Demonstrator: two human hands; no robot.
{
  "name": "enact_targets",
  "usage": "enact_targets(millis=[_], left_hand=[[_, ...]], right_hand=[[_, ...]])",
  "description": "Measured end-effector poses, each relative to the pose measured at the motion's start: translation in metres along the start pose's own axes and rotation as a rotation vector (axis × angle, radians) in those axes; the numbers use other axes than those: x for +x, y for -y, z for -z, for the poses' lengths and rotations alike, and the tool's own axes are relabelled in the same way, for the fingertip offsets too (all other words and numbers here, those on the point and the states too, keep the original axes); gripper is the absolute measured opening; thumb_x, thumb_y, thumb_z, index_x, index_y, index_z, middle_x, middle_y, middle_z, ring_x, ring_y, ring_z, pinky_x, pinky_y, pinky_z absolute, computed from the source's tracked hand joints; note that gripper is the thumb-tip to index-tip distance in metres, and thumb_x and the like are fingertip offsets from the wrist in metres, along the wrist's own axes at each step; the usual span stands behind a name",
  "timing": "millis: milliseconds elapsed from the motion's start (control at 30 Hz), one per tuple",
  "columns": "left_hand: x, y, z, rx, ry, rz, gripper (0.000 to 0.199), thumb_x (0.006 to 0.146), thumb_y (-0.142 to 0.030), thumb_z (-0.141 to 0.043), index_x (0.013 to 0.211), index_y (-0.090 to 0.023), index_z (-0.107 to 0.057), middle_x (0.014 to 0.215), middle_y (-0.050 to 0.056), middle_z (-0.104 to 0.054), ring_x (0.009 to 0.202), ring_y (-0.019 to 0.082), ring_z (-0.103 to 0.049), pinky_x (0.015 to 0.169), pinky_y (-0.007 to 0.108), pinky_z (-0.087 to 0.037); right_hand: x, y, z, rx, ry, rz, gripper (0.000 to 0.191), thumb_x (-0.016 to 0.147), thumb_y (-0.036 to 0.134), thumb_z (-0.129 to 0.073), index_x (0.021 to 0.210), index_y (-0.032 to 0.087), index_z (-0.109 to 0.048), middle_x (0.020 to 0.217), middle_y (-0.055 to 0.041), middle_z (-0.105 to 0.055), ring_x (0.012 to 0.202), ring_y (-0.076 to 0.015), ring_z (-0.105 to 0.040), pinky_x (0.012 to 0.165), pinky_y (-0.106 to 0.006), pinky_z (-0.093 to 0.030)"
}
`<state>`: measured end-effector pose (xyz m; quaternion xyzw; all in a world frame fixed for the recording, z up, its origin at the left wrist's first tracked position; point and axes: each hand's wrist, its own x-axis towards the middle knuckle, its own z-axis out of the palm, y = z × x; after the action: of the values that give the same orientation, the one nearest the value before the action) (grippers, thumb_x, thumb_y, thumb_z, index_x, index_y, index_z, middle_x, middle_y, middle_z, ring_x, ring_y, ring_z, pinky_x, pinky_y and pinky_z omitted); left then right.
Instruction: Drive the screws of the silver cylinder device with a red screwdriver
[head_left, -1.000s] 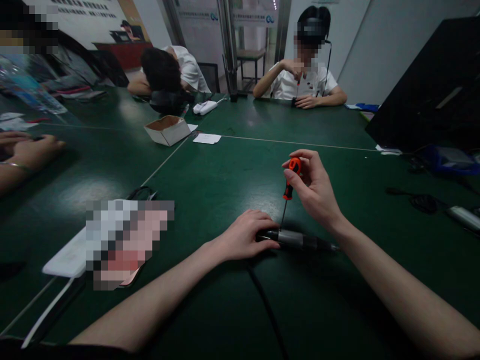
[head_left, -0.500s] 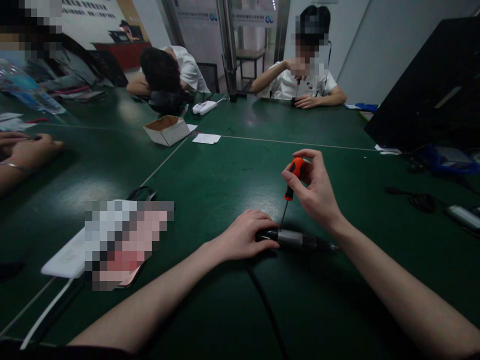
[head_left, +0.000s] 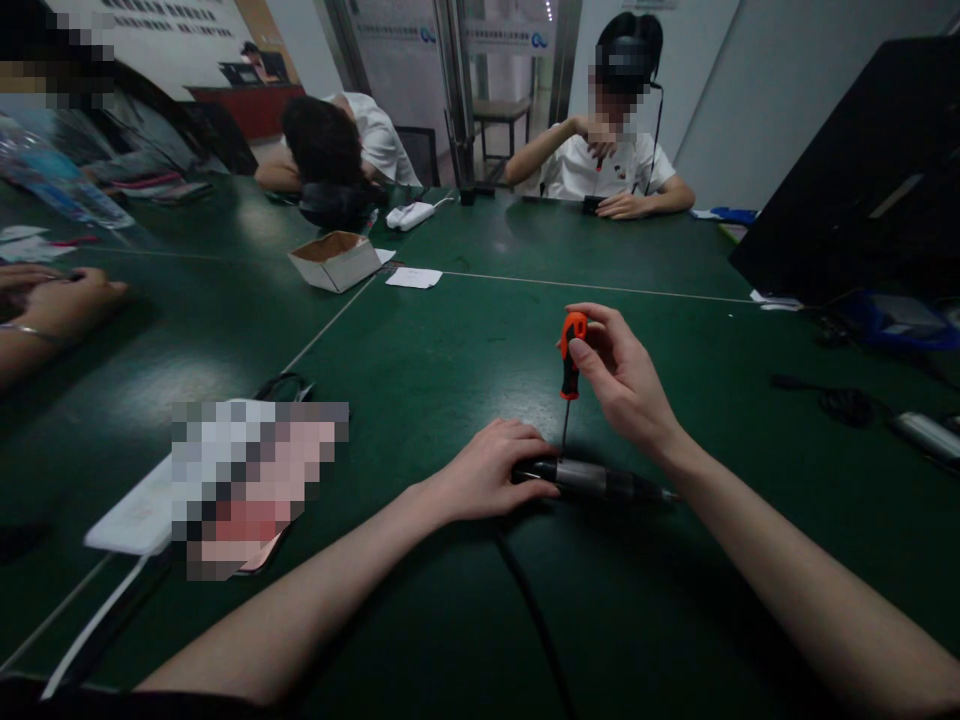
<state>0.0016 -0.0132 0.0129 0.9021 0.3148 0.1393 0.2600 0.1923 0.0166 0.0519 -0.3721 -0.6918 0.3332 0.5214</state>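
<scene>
My left hand (head_left: pixel 504 468) is closed around the rear end of a dark pen-shaped power tool (head_left: pixel 583 477), with a grey band, that lies on the green table. Its narrow metal tip points to the right, and a black cable (head_left: pixel 529 600) runs over the table below my left hand. My right hand (head_left: pixel 622 370) grips the orange and black handle of a screwdriver (head_left: pixel 571 355). The screwdriver stands nearly upright, its thin shaft meeting the tool's top just left of the grey band. A screw at the tip is too small to make out.
On the left lie a white power strip (head_left: pixel 127 515) and a pink phone (head_left: pixel 266 545). A small open box (head_left: pixel 334 268) and a paper slip (head_left: pixel 414 277) lie farther back. Co-workers sit at the far side and left. Cables and a dark monitor (head_left: pixel 847 180) stand right.
The screwdriver's handle has swung left, from leaning right to nearly upright, and my right hand has shifted slightly left with it. My left hand and the power tool have stayed put.
</scene>
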Motion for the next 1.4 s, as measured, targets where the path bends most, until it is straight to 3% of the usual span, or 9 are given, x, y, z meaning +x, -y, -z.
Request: enact_targets(millis=[167,267,500,700,867,1200,1300,1400], left_hand=[[-0.0004,-0.0005,0.0000,0.001,-0.006,0.005,0.035,0.085,-0.039,-0.069,0.112,-0.016,-0.065,0.102,0.007,-0.066,0.097,0.024,-0.059,0.085,0.035,-0.042],[-0.0009,-0.0011,0.0005,-0.003,-0.009,0.009,0.035,0.086,-0.039,-0.068,0.112,-0.016,-0.065,0.103,0.007,-0.066,0.098,0.024,-0.059,0.086,0.035,-0.042],[-0.0009,0.0003,0.0008,-0.001,0.008,0.006,0.034,0.088,-0.044,-0.064,0.109,-0.017,-0.065,0.104,0.008,-0.065,0.098,0.024,-0.059,0.085,0.035,-0.042],[-0.0011,0.0011,-0.0001,-0.006,0.000,0.001,0.036,0.088,-0.045,-0.063,0.112,-0.018,-0.065,0.103,0.008,-0.066,0.097,0.024,-0.059,0.086,0.035,-0.042],[-0.0014,-0.0002,0.0005,0.000,0.003,0.006,0.035,0.087,-0.041,-0.066,0.112,-0.017,-0.065,0.105,0.007,-0.065,0.099,0.024,-0.059,0.086,0.034,-0.042],[-0.0011,0.0024,-0.0008,0.001,-0.001,-0.007,0.036,0.088,-0.045,-0.063,0.111,-0.017,-0.065,0.103,0.008,-0.066,0.097,0.024,-0.059,0.084,0.034,-0.042],[-0.0013,0.0017,-0.0002,-0.003,-0.007,-0.009,0.034,0.088,-0.044,-0.063,0.110,-0.017,-0.065,0.103,0.008,-0.066,0.097,0.024,-0.059,0.084,0.034,-0.042],[-0.0013,0.0008,0.0001,-0.005,-0.013,-0.010,0.035,0.087,-0.042,-0.066,0.111,-0.016,-0.065,0.103,0.007,-0.066,0.097,0.024,-0.059,0.084,0.034,-0.041]], right_hand=[[-0.0002,-0.0016,0.0020,-0.061,-0.062,0.049,0.034,0.085,0.033,-0.067,0.111,0.026,-0.046,0.088,0.0028,-0.056,0.073,-0.0131,-0.055,0.066,-0.027,-0.050],[0.0003,0.0003,0.0027,-0.136,-0.063,0.089,0.025,0.090,0.029,-0.059,0.113,0.028,-0.052,0.094,0.0006,-0.056,0.081,-0.0144,-0.056,0.071,-0.028,-0.050],[0.0004,0.0021,0.0028,-0.067,0.009,0.065,0.029,0.096,0.026,-0.047,0.124,0.029,-0.052,0.107,-0.0019,-0.062,0.097,-0.0186,-0.060,0.083,-0.036,-0.051],[-0.0012,0.0007,-0.0001,-0.052,-0.109,0.015,0.027,0.088,0.034,-0.062,0.107,0.027,-0.043,0.090,0.0016,-0.059,0.074,-0.0141,-0.058,0.063,-0.029,-0.051],[-0.0028,0.0005,-0.0035,0.011,-0.118,0.000,0.032,0.091,0.031,-0.057,0.112,0.027,-0.033,0.093,0.0012,-0.059,0.076,-0.0140,-0.059,0.071,-0.032,-0.052],[-0.0010,0.0002,-0.0005,-0.129,-0.080,0.061,0.024,0.096,0.030,-0.049,0.120,0.028,-0.051,0.110,-0.0032,-0.057,0.088,-0.0168,-0.058,0.070,-0.031,-0.051],[-0.0007,-0.0007,-0.0008,-0.109,-0.080,0.070,0.024,0.097,0.029,-0.047,0.121,0.027,-0.051,0.112,-0.0035,-0.060,0.094,-0.0180,-0.059,0.078,-0.033,-0.050],[-0.0010,-0.0017,-0.0016,-0.048,-0.090,0.048,0.026,0.093,0.032,-0.056,0.117,0.026,-0.048,0.109,-0.0032,-0.062,0.091,-0.0172,-0.060,0.073,-0.031,-0.051]])
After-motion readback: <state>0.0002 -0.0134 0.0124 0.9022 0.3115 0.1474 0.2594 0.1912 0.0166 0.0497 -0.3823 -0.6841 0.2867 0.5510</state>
